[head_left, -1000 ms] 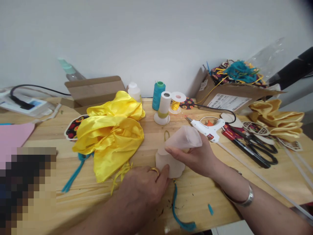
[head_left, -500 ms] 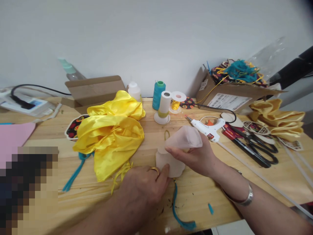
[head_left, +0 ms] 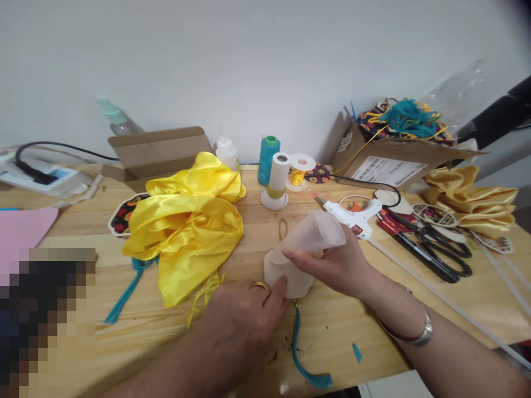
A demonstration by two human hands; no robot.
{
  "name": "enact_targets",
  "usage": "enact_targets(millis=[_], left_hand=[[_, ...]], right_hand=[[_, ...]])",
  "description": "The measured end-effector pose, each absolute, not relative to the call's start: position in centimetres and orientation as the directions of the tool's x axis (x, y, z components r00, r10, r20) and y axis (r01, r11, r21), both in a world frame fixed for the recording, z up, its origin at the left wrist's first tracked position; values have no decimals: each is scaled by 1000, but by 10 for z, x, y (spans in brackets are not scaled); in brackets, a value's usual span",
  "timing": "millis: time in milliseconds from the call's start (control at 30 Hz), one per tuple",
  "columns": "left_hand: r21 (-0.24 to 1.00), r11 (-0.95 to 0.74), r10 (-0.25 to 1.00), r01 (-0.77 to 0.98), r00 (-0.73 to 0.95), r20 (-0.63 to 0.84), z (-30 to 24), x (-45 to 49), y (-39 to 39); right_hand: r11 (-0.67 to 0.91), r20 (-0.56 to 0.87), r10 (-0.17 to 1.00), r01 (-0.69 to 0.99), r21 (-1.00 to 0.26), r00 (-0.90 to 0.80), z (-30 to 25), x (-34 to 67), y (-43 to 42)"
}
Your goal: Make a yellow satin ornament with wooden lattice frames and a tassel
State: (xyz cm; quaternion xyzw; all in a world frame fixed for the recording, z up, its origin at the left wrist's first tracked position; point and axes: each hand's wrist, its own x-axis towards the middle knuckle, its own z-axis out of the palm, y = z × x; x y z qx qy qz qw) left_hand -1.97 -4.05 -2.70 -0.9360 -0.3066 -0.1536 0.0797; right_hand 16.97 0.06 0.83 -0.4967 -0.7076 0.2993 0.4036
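A pale pink translucent sheet (head_left: 310, 239) is folded over at the middle of the wooden table (head_left: 124, 331). My right hand (head_left: 336, 260) is closed on its upper fold, thumb on top. My left hand (head_left: 244, 318), with a gold ring, is curled and pinches the sheet's lower left edge against the table. A teal ribbon (head_left: 302, 359) runs out from under the sheet toward the front edge. A heap of yellow satin fabric (head_left: 186, 221) lies just left of my left hand.
A white glue gun (head_left: 352, 216) and black scissors (head_left: 431, 251) lie right of the sheet. Thread spools (head_left: 276, 171) stand behind. A cardboard box (head_left: 390, 160) of trimmings sits back right, folded yellow fabric (head_left: 473, 202) beside it. A pink sheet (head_left: 20, 232) lies far left.
Hardly anything differs. My right hand has raised the upper fold of the pink sheet very slightly; my left hand stays in place.
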Motion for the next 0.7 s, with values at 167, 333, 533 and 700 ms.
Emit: enact_targets(millis=[167,333,533,700], left_hand=[[-65,-793,559,605,767,316,-26,-19,-39],[-81,-799,550,596,778,302,-27,-20,-39],[-61,-798,560,600,775,293,-25,-20,-41],[-77,-807,544,586,787,292,-22,-18,-41]], right_hand=[[335,272,941,428,-839,-202,9,169,-2],[350,249,924,385,-854,-289,9,170,-2],[329,200,916,366,-870,-348,12,169,-3],[346,232,924,401,-849,-305,11,169,-2]])
